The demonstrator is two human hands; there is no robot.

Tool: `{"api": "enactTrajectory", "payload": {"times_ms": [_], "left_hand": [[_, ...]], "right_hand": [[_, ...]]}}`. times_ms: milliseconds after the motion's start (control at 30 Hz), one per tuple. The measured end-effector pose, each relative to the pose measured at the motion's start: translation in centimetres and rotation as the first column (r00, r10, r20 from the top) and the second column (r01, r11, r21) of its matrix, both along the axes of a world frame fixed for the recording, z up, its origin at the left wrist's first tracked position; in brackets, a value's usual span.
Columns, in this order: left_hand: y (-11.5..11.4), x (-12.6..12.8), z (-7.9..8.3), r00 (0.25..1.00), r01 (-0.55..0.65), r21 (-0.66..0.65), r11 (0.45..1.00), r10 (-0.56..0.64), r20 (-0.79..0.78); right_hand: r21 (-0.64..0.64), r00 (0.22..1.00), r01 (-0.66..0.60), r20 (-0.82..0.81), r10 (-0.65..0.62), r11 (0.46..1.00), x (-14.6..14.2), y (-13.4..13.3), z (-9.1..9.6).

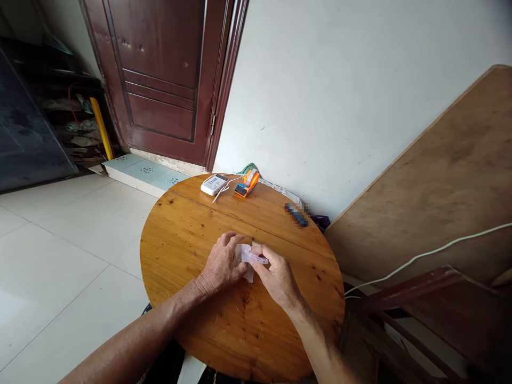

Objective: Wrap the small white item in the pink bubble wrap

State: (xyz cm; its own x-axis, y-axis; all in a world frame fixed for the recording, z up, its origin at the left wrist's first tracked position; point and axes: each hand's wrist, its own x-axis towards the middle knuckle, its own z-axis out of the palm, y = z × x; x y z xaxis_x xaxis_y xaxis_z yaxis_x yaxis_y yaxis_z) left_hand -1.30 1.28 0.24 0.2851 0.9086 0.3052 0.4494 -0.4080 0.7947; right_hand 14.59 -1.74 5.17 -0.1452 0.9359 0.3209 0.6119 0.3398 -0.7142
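Both hands meet over the middle of a round wooden table (192,234). My left hand (222,264) and my right hand (276,277) pinch a small clear plastic wrapper (250,257) between their fingertips, just above the tabletop. A small pinkish piece shows inside the wrapper; I cannot make out what it is. The fingers of both hands are curled closed on the wrapper.
At the table's far edge lie a white box (214,184) with a white cord, an orange and black device (247,185) and a dark flat object (296,215). A large wooden board (444,176) leans on the wall at right. A dark red door (164,74) stands behind.
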Motion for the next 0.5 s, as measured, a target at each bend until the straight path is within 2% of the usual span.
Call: {"api": "enactTrajectory", "payload": {"times_ms": [67,167,300,500], "left_hand": [[0.2,0.0,-0.3,0.996,0.071,-0.020,0.997,-0.070,0.062],[0.3,0.0,-0.4,0.985,0.100,-0.042,0.994,-0.093,0.144],[0.3,-0.4,-0.1,0.987,0.117,-0.059,0.991,-0.109,0.122],[0.3,-1.3,0.4,0.971,0.207,-0.067,0.976,-0.196,0.139]], "right_hand": [[0.044,0.999,-0.014,0.043,0.012,0.999,-0.1,-0.8,-0.3],[0.120,0.997,-0.033,0.077,0.024,0.992,0.0,-1.7,-1.0],[0.197,0.990,-0.053,0.137,0.026,0.979,0.1,-2.8,-2.4],[0.333,0.960,-0.095,0.280,-0.002,0.938,0.3,-3.3,-5.3]]}}
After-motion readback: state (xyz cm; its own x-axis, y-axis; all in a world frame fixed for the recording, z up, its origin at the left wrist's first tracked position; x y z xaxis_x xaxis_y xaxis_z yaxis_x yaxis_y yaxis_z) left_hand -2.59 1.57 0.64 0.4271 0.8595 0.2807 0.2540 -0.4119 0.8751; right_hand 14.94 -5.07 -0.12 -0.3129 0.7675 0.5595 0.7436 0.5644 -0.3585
